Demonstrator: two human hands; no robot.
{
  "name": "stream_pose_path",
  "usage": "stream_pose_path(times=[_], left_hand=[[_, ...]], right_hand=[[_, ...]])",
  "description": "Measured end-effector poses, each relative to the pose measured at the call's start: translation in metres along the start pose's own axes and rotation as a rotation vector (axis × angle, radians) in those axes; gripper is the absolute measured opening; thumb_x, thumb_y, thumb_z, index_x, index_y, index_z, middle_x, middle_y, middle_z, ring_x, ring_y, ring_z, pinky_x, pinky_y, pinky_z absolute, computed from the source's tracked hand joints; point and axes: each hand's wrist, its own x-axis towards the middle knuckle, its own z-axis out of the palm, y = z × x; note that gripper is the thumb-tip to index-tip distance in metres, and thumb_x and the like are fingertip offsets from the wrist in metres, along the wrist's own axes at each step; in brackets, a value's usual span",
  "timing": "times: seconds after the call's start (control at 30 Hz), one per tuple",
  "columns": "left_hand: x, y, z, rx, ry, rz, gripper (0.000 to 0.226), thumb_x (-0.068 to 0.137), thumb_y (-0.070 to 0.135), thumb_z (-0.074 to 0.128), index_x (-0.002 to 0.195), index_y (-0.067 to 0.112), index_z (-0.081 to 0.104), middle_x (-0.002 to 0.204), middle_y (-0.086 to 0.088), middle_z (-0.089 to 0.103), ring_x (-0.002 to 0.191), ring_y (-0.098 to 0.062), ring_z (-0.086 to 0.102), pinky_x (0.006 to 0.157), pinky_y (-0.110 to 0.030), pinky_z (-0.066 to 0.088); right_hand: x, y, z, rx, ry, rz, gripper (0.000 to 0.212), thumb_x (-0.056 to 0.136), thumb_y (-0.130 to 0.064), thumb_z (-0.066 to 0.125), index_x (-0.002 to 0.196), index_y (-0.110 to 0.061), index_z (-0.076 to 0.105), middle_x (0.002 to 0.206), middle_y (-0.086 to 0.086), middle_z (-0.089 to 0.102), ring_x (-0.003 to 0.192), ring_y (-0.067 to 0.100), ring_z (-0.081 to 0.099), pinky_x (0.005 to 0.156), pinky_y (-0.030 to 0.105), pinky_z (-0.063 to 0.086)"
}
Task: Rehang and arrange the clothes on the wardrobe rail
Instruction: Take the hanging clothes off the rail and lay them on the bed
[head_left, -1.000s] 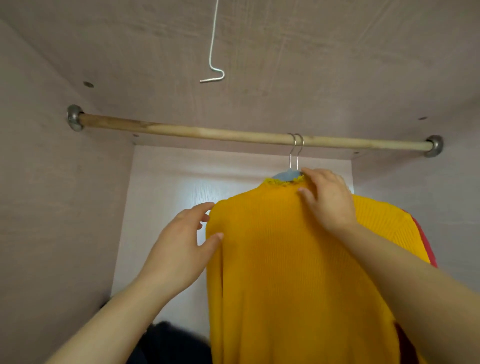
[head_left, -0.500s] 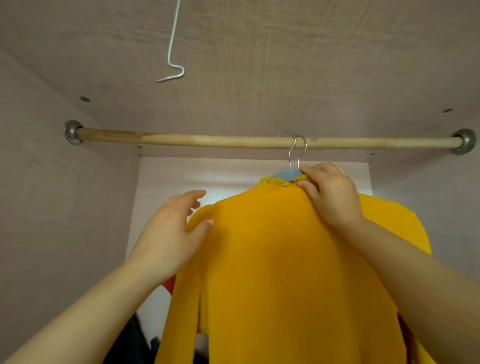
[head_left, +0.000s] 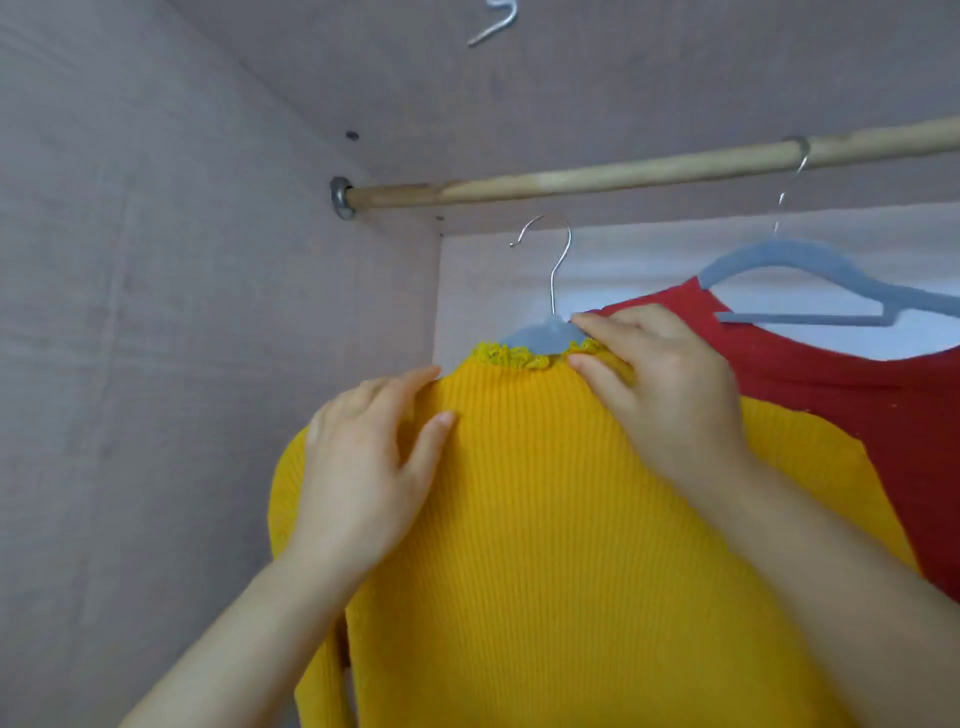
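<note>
From the head camera, a yellow sweater (head_left: 571, 519) is sitting on a blue-grey hanger (head_left: 540, 335), and two hands are holding it up inside the wardrobe. The hanger's silver hook (head_left: 558, 260) is hanging in the air under the wooden rail (head_left: 623, 174) and is not touching it. The open end of the hook is pointing left.

The left hand (head_left: 363, 467) is lying flat on the sweater's left shoulder. Its fingers (head_left: 410, 384) are straight and close together, and the thumb is sticking out to the side. The right hand (head_left: 665, 395) is at the sweater's frilly neck. Its fingers (head_left: 597, 325) and thumb are pinching the neck of the sweater, right next to the hanger.

Just to the right, behind the right hand, a red top (head_left: 831, 395) is hanging on a second hanger (head_left: 795, 280). That hanger's hook is looped over the rail. The rail is going into a metal holder (head_left: 340, 197) on the left wall. A bent wire hook (head_left: 493, 26) is showing at the very top.
</note>
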Motion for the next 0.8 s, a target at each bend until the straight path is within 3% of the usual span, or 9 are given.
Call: stream_pose_path(times=[0.17,0.43,0.63,0.8], left_hand=[[-0.108,-0.029,-0.033,0.093,-0.041,-0.106,0.034,0.084,0.045,0.045,0.113,0.033,0.056,0.099,0.009,0.062,0.091,-0.017,0.059,0.083,-0.039,0.048],[-0.298,-0.026,-0.12,0.305,-0.187,-0.506,0.032,0.084,0.047,0.046,0.115,0.038,0.051,0.101,0.013,0.062,0.092,-0.011,0.058,0.082,-0.036,0.045],[-0.409,0.02,-0.208,0.602,-0.176,-0.776,0.031,0.084,0.047,0.046,0.114,0.04,0.051,0.104,0.026,0.053,0.095,0.004,0.047,0.085,-0.012,0.033],[-0.473,0.079,-0.289,0.805,-0.026,-0.973,0.029,0.085,0.054,0.044,0.113,0.047,0.049,0.103,0.026,0.054,0.097,0.003,0.05,0.083,-0.023,0.042]], right_hand=[[-0.096,-0.056,0.027,0.223,-0.085,0.068,0.038,0.084,-0.038,0.052,0.113,-0.019,0.067,0.095,-0.001,0.062,0.086,0.016,0.057,0.073,0.027,0.043],[-0.244,-0.17,0.036,0.571,-0.258,-0.011,0.029,0.087,-0.03,0.059,0.11,-0.014,0.069,0.092,0.003,0.064,0.084,0.014,0.055,0.08,0.027,0.046],[-0.311,-0.276,0.02,0.88,-0.288,-0.131,0.026,0.084,-0.028,0.063,0.103,-0.013,0.072,0.084,0.006,0.067,0.077,0.014,0.051,0.072,0.028,0.043],[-0.331,-0.376,-0.02,1.229,-0.326,-0.196,0.026,0.085,-0.027,0.061,0.102,-0.011,0.072,0.085,0.005,0.067,0.078,0.013,0.052,0.077,0.026,0.043]])
